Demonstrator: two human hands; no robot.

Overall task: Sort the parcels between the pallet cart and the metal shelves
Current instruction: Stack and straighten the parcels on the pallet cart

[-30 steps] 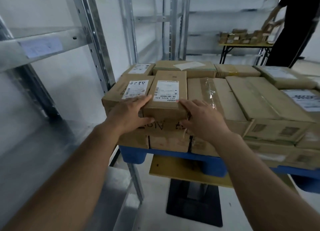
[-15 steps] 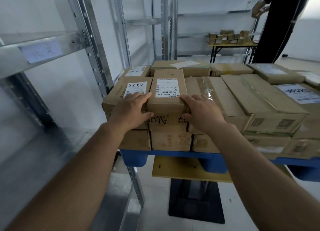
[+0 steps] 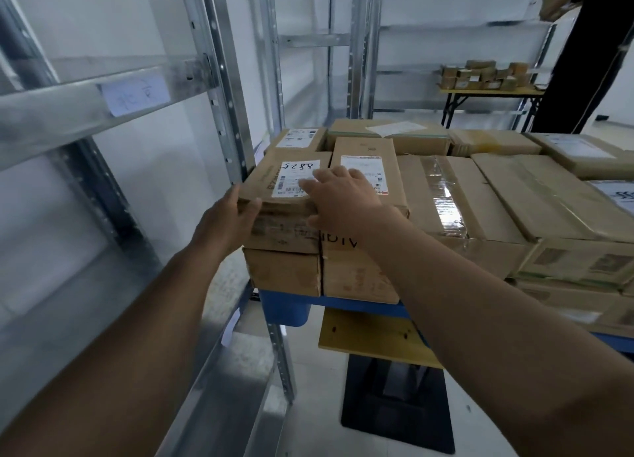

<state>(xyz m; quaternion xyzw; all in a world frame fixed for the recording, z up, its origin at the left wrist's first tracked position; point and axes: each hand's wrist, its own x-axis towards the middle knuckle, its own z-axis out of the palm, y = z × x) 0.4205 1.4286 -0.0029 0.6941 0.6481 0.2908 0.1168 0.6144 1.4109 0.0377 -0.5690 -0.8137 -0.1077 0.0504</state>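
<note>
At the near left corner of the blue pallet cart, both hands frame the top parcel with the handwritten "5288" label — the left hand curls round its near left corner with the thumb on the front edge, while the right hand lies across its right side, fingers spread fairly straight over the label and onto the neighbouring narrow carton. The parcel sits on the stack, apparently not yet lifted. To do this well, I would bring the right fingers down over the right edge so both sides are truly gripped, lift straight up clear of the cartons beneath, then swing left toward the metal shelf with its paper tag. Half a second ago both hands clasped the narrow carton from either side; they have since shifted one parcel leftward, and the view has turned more toward the shelving
</note>
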